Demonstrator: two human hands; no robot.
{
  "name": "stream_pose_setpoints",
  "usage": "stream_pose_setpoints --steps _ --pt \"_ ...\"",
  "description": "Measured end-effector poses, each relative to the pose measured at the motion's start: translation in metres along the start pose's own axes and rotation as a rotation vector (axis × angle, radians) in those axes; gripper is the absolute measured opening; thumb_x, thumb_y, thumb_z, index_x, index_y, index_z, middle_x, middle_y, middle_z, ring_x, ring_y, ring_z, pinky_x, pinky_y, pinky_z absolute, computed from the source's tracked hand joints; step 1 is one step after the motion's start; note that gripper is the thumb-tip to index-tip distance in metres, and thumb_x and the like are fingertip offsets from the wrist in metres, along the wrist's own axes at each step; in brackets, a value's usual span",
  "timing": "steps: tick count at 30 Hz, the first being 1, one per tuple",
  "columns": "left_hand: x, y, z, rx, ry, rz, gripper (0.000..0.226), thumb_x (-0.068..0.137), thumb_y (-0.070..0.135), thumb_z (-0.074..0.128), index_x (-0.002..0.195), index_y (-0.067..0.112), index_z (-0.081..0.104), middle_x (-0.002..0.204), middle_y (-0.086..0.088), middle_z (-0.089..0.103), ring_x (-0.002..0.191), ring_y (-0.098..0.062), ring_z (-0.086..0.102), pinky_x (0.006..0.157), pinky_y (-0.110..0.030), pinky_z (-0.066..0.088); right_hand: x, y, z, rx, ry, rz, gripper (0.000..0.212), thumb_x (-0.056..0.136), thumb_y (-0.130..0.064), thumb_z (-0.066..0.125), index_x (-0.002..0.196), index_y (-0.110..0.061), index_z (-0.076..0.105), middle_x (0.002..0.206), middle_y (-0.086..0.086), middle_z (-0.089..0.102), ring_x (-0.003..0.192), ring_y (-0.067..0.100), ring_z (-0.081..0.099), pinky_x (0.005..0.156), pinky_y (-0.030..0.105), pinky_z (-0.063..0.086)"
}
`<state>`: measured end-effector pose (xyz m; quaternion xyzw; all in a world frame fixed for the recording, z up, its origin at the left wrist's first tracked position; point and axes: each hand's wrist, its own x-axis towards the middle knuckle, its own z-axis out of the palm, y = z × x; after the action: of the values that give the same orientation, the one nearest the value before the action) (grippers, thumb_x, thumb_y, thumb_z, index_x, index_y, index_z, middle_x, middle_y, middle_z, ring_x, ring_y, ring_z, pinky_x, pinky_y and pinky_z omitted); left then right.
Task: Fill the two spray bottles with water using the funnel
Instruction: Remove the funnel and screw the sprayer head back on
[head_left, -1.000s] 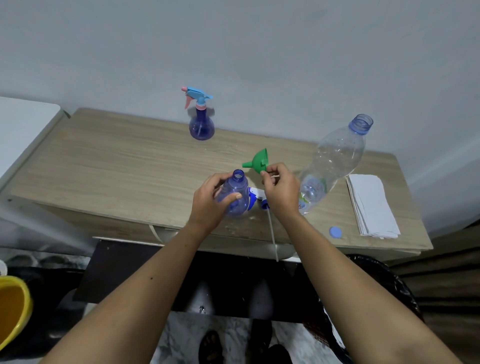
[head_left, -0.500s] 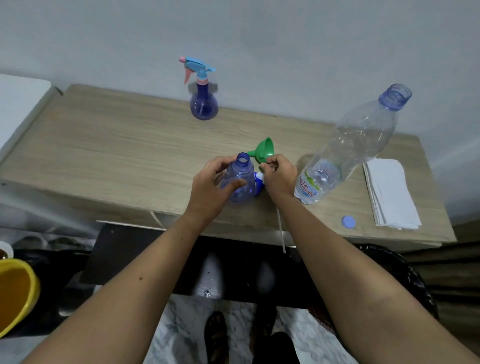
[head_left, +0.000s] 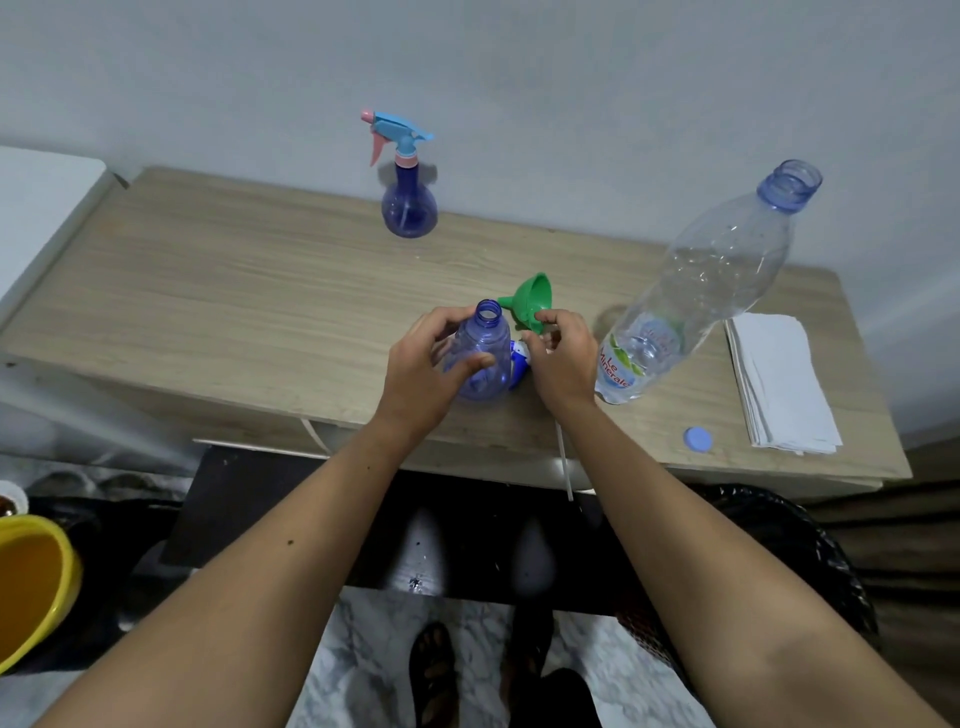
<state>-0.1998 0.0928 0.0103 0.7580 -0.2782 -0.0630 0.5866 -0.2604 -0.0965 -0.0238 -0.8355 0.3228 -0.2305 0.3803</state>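
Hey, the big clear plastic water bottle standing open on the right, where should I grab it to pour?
Grip the big clear plastic water bottle around its wide lower body near the label, probably coming from its near side. It stands upright and uncapped, and the folded white paper stack sits close on its right.

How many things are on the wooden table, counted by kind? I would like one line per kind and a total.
Spray bottles: 2, one open-necked gripped by the left hand, one with its sprayer on
Funnel: 1, pinched by the right hand
Detached sprayer head: 1
Water bottle: 1
Bottle cap: 1
Paper stack: 1
Total: 7
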Motion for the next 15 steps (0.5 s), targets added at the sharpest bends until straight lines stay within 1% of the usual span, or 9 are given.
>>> stream_pose_setpoints --steps 4,7,8,9,11,12,15 --pt "-0.001 0.001 0.000 -0.009 -0.008 -0.026 0.050 0.082 0.009 0.088 0.128 0.010 0.067 0.124 -0.002 0.071 0.111 0.002 0.064 0.097 -0.020 0.054 -0.022 0.004 -0.009 -0.056 0.019 -0.054 0.025 0.089 -0.011 0.077 0.114 -0.009 0.072 0.112 0.006 0.069 0.102 0.024 0.064 0.092 0.034 0.048" --pt "-0.001 0.002 0.000 -0.023 -0.016 -0.043 0.049 0.082 0.009 0.087 0.127 0.014 0.068 0.124 -0.001 0.071 0.112 -0.005 0.066 0.098 -0.025 0.055 -0.043 0.009 -0.015 -0.072 0.065 -0.031 0.024 0.087 -0.009 0.078 0.111 -0.008 0.073 0.109 0.007 0.069 0.102 0.025 0.065 0.091 0.020 0.041" --pt "-0.001 0.003 0.000 -0.031 -0.018 -0.048 0.048 0.082 0.009 0.087 0.126 0.016 0.068 0.124 -0.001 0.071 0.113 -0.006 0.066 0.099 -0.027 0.055 -0.050 0.010 -0.017 -0.064 0.073 0.002 0.024 0.087 -0.009 0.079 0.110 -0.007 0.074 0.109 0.007 0.068 0.101 0.025 0.065 0.091 0.019 0.040" --pt "-0.001 0.004 -0.001 -0.037 -0.019 -0.052 0.048 0.082 0.009 0.086 0.126 0.017 0.068 0.124 0.000 0.071 0.113 -0.006 0.066 0.099 -0.027 0.055 -0.055 0.011 -0.018 -0.061 0.078 0.039 0.024 0.087 -0.011 0.080 0.110 -0.007 0.074 0.109 0.008 0.068 0.101 0.026 0.065 0.092 0.022 0.041" --pt "-0.002 0.005 -0.001 -0.044 -0.020 -0.060 0.048 0.082 0.008 0.086 0.125 0.021 0.068 0.123 0.000 0.071 0.111 -0.003 0.066 0.098 -0.025 0.054 -0.063 0.015 -0.018 -0.068 0.069 0.103 0.025 0.087 -0.015 0.081 0.110 -0.008 0.074 0.110 0.009 0.066 0.101 0.029 0.065 0.095 0.031 0.045" --pt "-0.002 0.006 -0.001 -0.053 -0.023 -0.066 0.048 0.082 0.008 0.086 0.124 0.023 0.067 0.123 0.000 0.071 0.110 -0.001 0.065 0.098 -0.024 0.054 -0.065 0.017 -0.018 -0.072 0.060 0.126 0.026 0.087 -0.017 0.082 0.110 -0.008 0.074 0.110 0.009 0.065 0.101 0.030 0.064 0.095 0.033 0.045" --pt "-0.001 0.007 -0.002 -0.069 -0.032 -0.082 0.050 0.083 0.008 0.087 0.124 0.025 0.067 0.124 0.002 0.071 0.112 0.000 0.065 0.099 -0.023 0.053 -0.064 0.017 -0.018 -0.090 0.032 0.186 0.031 0.090 -0.024 0.080 0.115 -0.007 0.071 0.114 0.011 0.065 0.107 0.030 0.061 0.093 0.030 0.039"
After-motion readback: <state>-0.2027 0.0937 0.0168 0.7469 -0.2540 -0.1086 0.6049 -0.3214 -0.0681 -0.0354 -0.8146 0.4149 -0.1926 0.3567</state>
